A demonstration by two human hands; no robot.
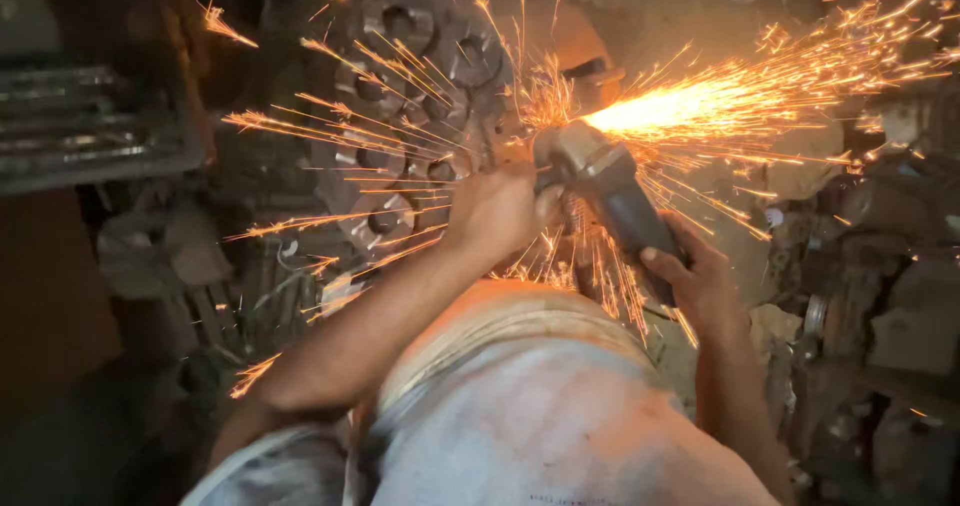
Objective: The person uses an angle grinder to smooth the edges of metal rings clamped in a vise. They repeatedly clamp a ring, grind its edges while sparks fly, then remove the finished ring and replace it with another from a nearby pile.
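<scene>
No labels or signs legible; right hand (705, 284) wrapped tight round angle grinder (610, 198) body at centre; left hand (497, 211) closed near its head; sparks (700, 106) spraying over round holed metal plate (400, 116).

I see a dark, cluttered workshop floor (120, 446) carrying everything. Round metal flanges (385, 156) with bolt holes lie piled on it at centre, and rough scrap lumps (900, 306) sit heaped on it at the right.
</scene>
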